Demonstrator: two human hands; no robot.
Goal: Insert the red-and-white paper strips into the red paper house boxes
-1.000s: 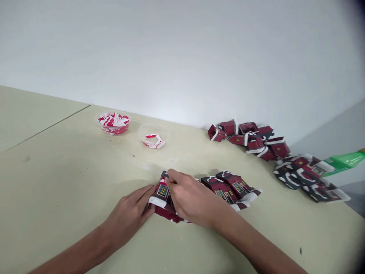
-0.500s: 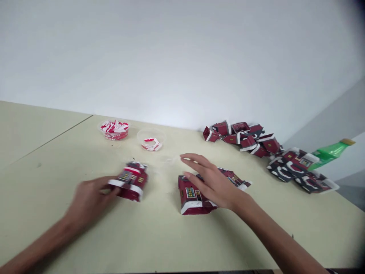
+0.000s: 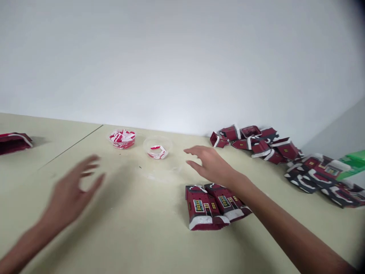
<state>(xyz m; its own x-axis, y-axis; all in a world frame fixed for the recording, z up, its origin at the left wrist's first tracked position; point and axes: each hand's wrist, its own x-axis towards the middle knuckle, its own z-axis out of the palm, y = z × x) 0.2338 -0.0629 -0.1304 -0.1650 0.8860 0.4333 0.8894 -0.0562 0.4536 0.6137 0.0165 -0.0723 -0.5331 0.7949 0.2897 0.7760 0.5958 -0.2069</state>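
Note:
My left hand (image 3: 72, 190) hovers over the pale table (image 3: 137, 228) at the left, blurred, fingers spread, holding nothing. My right hand (image 3: 209, 165) is stretched out above the table's middle, fingers apart and empty. Just below and to the right of it lie flat dark red paper house packs (image 3: 212, 205), printed with yellow windows and white snow edges. One more red house pack (image 3: 14, 141) lies alone at the far left edge. Beyond my right hand stand two clear plastic cups, one full of red and white pieces (image 3: 123, 138), the other with a few of them (image 3: 157, 147).
A heap of folded red house boxes (image 3: 253, 141) lies against the white wall at the back right. More dark ones (image 3: 322, 175) are piled at the far right beside a green object (image 3: 353, 160). A seam (image 3: 71, 146) divides the tabletop at the left.
My left hand carried one house pack leftward off the stack and let it go; the pack now lies at the far left. My right hand lifted off the stack and reached forward.

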